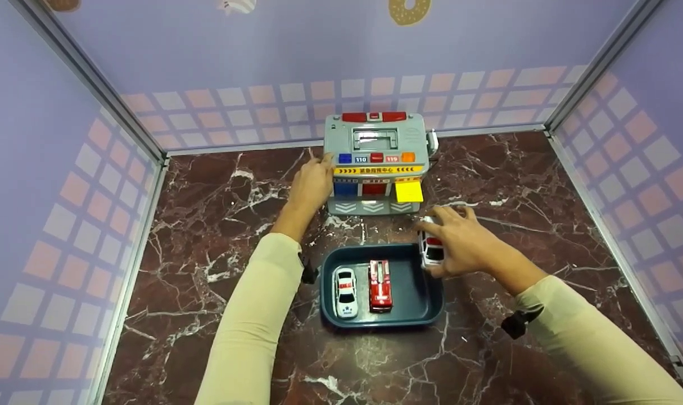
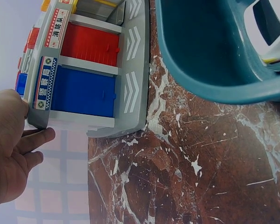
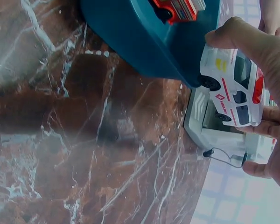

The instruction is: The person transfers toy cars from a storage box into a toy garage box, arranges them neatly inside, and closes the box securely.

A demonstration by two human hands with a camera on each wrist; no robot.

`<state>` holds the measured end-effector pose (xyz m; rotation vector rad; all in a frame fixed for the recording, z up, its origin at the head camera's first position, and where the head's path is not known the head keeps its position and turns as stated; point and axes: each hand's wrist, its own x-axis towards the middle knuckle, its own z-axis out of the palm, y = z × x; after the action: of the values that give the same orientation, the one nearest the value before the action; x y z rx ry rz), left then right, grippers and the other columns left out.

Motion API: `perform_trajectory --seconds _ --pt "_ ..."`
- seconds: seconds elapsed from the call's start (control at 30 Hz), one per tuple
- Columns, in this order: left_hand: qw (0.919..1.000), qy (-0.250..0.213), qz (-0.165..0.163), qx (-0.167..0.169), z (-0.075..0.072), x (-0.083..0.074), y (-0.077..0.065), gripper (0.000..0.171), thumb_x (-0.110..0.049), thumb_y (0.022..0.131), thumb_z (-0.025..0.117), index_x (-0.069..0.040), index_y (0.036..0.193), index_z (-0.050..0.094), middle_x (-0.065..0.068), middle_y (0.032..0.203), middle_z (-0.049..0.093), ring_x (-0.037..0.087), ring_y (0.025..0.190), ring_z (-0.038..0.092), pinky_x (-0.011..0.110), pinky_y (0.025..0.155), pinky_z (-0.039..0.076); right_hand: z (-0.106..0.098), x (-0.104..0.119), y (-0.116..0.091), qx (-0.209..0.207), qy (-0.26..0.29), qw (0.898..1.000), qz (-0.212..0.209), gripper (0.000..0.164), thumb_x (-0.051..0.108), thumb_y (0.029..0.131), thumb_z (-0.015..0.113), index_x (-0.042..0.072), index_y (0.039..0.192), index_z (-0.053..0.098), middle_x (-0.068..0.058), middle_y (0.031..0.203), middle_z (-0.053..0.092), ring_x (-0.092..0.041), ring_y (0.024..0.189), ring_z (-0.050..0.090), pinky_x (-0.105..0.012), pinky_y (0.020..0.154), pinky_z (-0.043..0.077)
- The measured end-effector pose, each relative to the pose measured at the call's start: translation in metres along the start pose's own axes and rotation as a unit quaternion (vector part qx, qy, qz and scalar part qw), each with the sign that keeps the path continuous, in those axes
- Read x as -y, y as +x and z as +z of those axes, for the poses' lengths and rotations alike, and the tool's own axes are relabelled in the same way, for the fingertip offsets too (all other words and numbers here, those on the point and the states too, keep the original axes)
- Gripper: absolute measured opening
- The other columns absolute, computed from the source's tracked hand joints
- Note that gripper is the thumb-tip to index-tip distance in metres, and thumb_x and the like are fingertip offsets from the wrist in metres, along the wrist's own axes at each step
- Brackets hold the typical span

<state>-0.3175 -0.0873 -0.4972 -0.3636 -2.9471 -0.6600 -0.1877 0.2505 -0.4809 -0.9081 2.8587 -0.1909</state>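
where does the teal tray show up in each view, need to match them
Head: teal tray, just below centre.
Left wrist: tray at top right, cut off.
Right wrist: tray at top centre, cut off.
Shared landmark: grey toy station, above the tray in head, left of it in left wrist.

I'm holding a toy car (image 3: 231, 86) reading “AMBULANCE”; the toy station (image 1: 375, 170) is showing “110”, “119”, “紧急指挥中心”, “警察局” above its blue door (image 2: 84, 91), “消防队” above its red door (image 2: 91, 44).
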Motion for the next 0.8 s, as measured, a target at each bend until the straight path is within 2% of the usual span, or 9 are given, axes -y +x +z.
perform_trajectory --seconds 0.13,0.27,0.37,0.8 --pt "1.0 -0.001 -0.003 0.002 0.001 0.001 0.0 0.047 -0.028 0.119 0.049 -0.008 0.16 0.058 0.028 0.145 0.069 0.051 0.127 0.071 0.061 0.11 0.058 0.0 -0.006 0.002 0.001 0.007 1.0 0.009 0.103 0.054 0.07 0.098 0.02 0.159 0.06 -0.026 0.162 0.051 -0.047 0.153 0.049 -0.083 0.125 0.028" --pt "1.0 0.005 0.001 0.003 0.001 0.001 0.0 0.046 -0.027 0.119 0.05 -0.006 0.159 0.058 0.028 0.144 0.069 0.052 0.126 0.071 0.061 0.109 0.058 0.002 -0.014 0.003 -0.011 0.005 1.0 0.005 0.099 0.054 0.069 0.098 0.019 0.155 0.063 -0.024 0.153 0.056 -0.047 0.146 0.055 -0.083 0.122 0.03" --pt "1.0 0.009 0.002 0.004 0.001 0.0 0.001 0.046 -0.025 0.118 0.05 -0.005 0.158 0.058 0.028 0.143 0.07 0.052 0.125 0.071 0.061 0.108 0.058 0.003 -0.02 0.004 -0.014 0.001 1.0 0.005 0.097 0.054 0.069 0.097 0.017 0.153 0.064 -0.027 0.152 0.056 -0.052 0.144 0.056 -0.086 0.12 0.031" --pt "1.0 0.005 0.002 -0.002 0.002 0.0 0.001 0.044 -0.024 0.118 0.051 -0.007 0.157 0.059 0.03 0.14 0.071 0.051 0.126 0.071 0.061 0.109 0.058 0.006 -0.038 0.01 -0.008 -0.023 1.0 0.014 0.099 0.052 0.07 0.098 0.018 0.155 0.062 -0.03 0.153 0.055 -0.057 0.142 0.056 -0.088 0.118 0.031"
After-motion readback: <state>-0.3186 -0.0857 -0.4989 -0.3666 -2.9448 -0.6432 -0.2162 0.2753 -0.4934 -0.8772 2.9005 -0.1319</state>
